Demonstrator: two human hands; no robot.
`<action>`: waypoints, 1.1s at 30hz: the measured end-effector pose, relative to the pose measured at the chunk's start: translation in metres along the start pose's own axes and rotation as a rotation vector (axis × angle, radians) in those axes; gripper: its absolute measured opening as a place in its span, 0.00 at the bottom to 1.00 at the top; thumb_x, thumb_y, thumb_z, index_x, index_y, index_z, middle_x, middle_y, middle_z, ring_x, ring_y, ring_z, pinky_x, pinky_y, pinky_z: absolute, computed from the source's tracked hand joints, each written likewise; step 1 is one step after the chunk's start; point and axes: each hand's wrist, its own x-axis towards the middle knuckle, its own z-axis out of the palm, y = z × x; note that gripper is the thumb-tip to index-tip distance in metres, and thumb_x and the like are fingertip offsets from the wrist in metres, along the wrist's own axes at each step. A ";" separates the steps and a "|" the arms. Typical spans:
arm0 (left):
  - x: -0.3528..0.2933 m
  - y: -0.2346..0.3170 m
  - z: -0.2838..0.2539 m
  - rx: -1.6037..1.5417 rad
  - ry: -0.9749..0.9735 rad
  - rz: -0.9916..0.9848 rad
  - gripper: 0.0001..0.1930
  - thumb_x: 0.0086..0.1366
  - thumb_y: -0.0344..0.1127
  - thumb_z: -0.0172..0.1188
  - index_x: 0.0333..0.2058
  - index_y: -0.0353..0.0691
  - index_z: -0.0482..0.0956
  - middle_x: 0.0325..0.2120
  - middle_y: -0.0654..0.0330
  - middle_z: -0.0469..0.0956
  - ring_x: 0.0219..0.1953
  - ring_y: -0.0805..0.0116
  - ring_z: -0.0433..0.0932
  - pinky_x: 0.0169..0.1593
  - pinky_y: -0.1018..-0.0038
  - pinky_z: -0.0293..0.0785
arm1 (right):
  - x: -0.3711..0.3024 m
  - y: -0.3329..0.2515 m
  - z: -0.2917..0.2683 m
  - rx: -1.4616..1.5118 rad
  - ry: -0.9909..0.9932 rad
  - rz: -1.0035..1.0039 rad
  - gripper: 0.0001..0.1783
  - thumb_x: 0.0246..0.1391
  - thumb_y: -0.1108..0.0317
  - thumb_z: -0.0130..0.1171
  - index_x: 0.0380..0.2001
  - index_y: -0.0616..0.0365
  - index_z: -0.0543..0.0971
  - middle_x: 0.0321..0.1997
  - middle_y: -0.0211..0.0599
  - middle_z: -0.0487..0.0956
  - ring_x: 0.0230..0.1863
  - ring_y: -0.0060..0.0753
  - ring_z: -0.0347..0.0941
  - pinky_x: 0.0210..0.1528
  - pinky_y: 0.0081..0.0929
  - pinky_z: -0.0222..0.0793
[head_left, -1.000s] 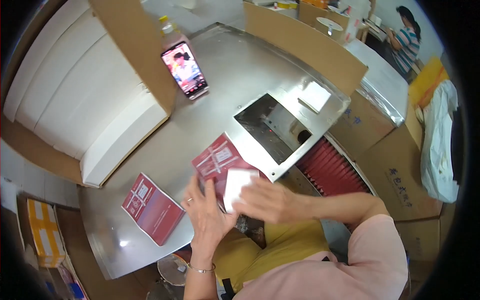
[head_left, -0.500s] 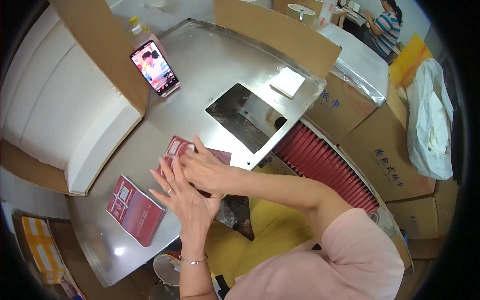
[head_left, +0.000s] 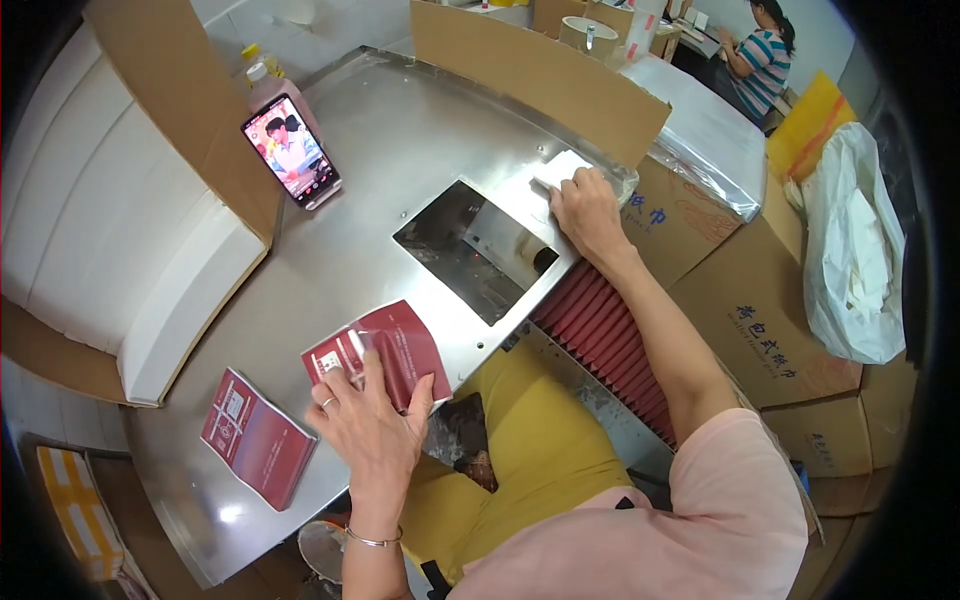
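A dark red printed paper wallet (head_left: 412, 335) lies at the table's near edge. My left hand (head_left: 370, 430) grips it from above, thumb on its right side and fingers on its left. Its middle bulges up, and a white edge shows by my fingertips. Farther off to the right, my right hand (head_left: 588, 215) has its fingers closed on a small stack of white folded tissues (head_left: 562, 166), beside the table's opening. To the left of my left hand lies a similar red wallet or small stack of them (head_left: 260, 440).
A rectangular opening (head_left: 470, 245) cuts into the metal table (head_left: 370, 110). A lit phone (head_left: 290, 152) leans on a bottle. At left stands a carton of white stacks (head_left: 90, 190). Below the right edge, a carton holds many red wallets (head_left: 605, 345). A co-worker (head_left: 765, 60) sits beyond.
My right hand has left the red wallet and reached far right to the white tissues. My left hand has stayed with the wallet, which now lies flatter and more exposed.
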 end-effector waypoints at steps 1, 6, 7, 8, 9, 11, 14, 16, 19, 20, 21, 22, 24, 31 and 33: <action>0.002 -0.002 0.001 0.029 0.118 0.048 0.35 0.54 0.64 0.66 0.52 0.44 0.78 0.48 0.47 0.72 0.45 0.48 0.69 0.48 0.58 0.65 | 0.001 0.002 0.000 0.057 0.030 0.015 0.12 0.54 0.65 0.62 0.24 0.63 0.81 0.32 0.44 0.74 0.40 0.45 0.71 0.42 0.42 0.70; 0.000 -0.015 -0.006 -0.036 0.117 0.119 0.33 0.57 0.61 0.65 0.51 0.38 0.78 0.49 0.45 0.71 0.48 0.43 0.69 0.48 0.53 0.69 | -0.001 0.008 -0.001 0.211 0.059 0.116 0.11 0.54 0.67 0.62 0.23 0.63 0.81 0.31 0.44 0.75 0.40 0.47 0.71 0.42 0.41 0.72; 0.000 -0.016 -0.007 -0.070 0.089 0.106 0.31 0.59 0.58 0.65 0.50 0.37 0.77 0.49 0.44 0.70 0.47 0.42 0.70 0.48 0.52 0.71 | 0.000 0.008 0.000 0.204 0.074 0.117 0.10 0.54 0.67 0.63 0.24 0.63 0.81 0.31 0.44 0.75 0.40 0.47 0.72 0.42 0.41 0.72; 0.002 -0.016 -0.007 -0.144 0.080 0.090 0.29 0.59 0.55 0.66 0.49 0.35 0.77 0.48 0.44 0.71 0.47 0.42 0.70 0.49 0.52 0.71 | 0.000 0.007 -0.003 0.207 0.075 0.117 0.10 0.54 0.67 0.63 0.24 0.63 0.81 0.31 0.44 0.75 0.40 0.47 0.72 0.42 0.41 0.72; 0.003 -0.016 -0.005 -0.143 0.081 0.090 0.29 0.59 0.55 0.66 0.49 0.35 0.77 0.48 0.44 0.71 0.47 0.42 0.70 0.49 0.52 0.71 | -0.001 0.006 -0.007 0.181 0.059 0.078 0.11 0.53 0.66 0.63 0.24 0.64 0.82 0.31 0.45 0.75 0.40 0.47 0.72 0.42 0.40 0.73; 0.002 -0.015 -0.002 -0.141 0.082 0.063 0.28 0.59 0.53 0.67 0.49 0.36 0.77 0.49 0.44 0.70 0.47 0.43 0.69 0.49 0.53 0.71 | -0.001 0.004 -0.011 0.156 0.040 0.043 0.11 0.53 0.66 0.63 0.25 0.65 0.82 0.31 0.46 0.75 0.41 0.47 0.72 0.43 0.39 0.73; 0.000 -0.016 0.005 -0.135 0.149 0.052 0.33 0.56 0.57 0.69 0.50 0.35 0.78 0.51 0.42 0.70 0.49 0.42 0.68 0.46 0.53 0.72 | 0.004 -0.002 -0.018 0.063 -0.119 -0.021 0.16 0.54 0.62 0.60 0.24 0.68 0.82 0.32 0.49 0.76 0.40 0.47 0.74 0.43 0.39 0.74; -0.001 -0.015 0.007 -0.125 0.148 0.037 0.34 0.55 0.59 0.68 0.50 0.35 0.77 0.52 0.42 0.69 0.50 0.42 0.67 0.49 0.53 0.70 | 0.005 -0.007 -0.010 -0.025 -0.157 0.000 0.16 0.54 0.62 0.60 0.24 0.68 0.81 0.31 0.49 0.76 0.39 0.47 0.74 0.43 0.40 0.74; -0.004 -0.017 0.013 -0.074 0.175 0.027 0.36 0.55 0.63 0.66 0.50 0.36 0.77 0.54 0.43 0.69 0.52 0.42 0.67 0.54 0.51 0.64 | 0.008 -0.007 -0.007 -0.039 -0.120 0.036 0.15 0.54 0.64 0.60 0.23 0.68 0.81 0.30 0.48 0.76 0.38 0.49 0.74 0.42 0.41 0.74; -0.004 -0.018 0.015 -0.034 0.201 0.034 0.37 0.55 0.65 0.64 0.51 0.37 0.77 0.55 0.44 0.70 0.53 0.42 0.67 0.56 0.50 0.60 | 0.009 -0.006 -0.007 0.034 -0.049 0.052 0.14 0.53 0.65 0.60 0.23 0.67 0.81 0.29 0.48 0.76 0.38 0.50 0.74 0.42 0.42 0.74; -0.004 -0.019 0.015 -0.033 0.203 0.031 0.37 0.55 0.65 0.64 0.51 0.37 0.77 0.55 0.44 0.70 0.53 0.42 0.67 0.56 0.50 0.60 | 0.009 -0.003 -0.008 0.091 -0.031 0.095 0.13 0.53 0.66 0.61 0.23 0.66 0.81 0.29 0.48 0.76 0.38 0.50 0.74 0.43 0.43 0.74; -0.004 -0.020 0.015 -0.048 0.188 0.042 0.38 0.56 0.67 0.62 0.51 0.37 0.77 0.56 0.45 0.70 0.54 0.43 0.66 0.58 0.50 0.58 | 0.006 0.001 -0.009 0.150 -0.016 0.139 0.12 0.53 0.66 0.61 0.23 0.66 0.81 0.29 0.48 0.77 0.38 0.51 0.74 0.43 0.44 0.74; -0.006 -0.021 0.014 -0.061 0.171 0.050 0.39 0.57 0.68 0.60 0.52 0.37 0.76 0.57 0.47 0.71 0.55 0.43 0.66 0.59 0.50 0.55 | 0.004 0.004 -0.007 0.160 -0.017 0.146 0.13 0.54 0.65 0.62 0.24 0.65 0.81 0.30 0.49 0.77 0.39 0.52 0.74 0.43 0.45 0.73; -0.001 -0.018 0.003 -0.063 0.082 0.043 0.36 0.59 0.66 0.59 0.50 0.37 0.76 0.53 0.51 0.72 0.51 0.46 0.68 0.53 0.52 0.63 | 0.001 -0.010 -0.017 0.031 -0.073 0.048 0.14 0.53 0.63 0.62 0.25 0.66 0.82 0.32 0.47 0.77 0.41 0.46 0.75 0.42 0.39 0.76; -0.001 -0.019 0.001 -0.061 0.072 0.028 0.38 0.58 0.69 0.58 0.49 0.36 0.78 0.53 0.50 0.73 0.49 0.46 0.69 0.50 0.53 0.65 | 0.001 -0.011 -0.015 -0.031 -0.110 0.011 0.13 0.52 0.63 0.62 0.25 0.65 0.82 0.31 0.45 0.77 0.41 0.43 0.75 0.41 0.36 0.76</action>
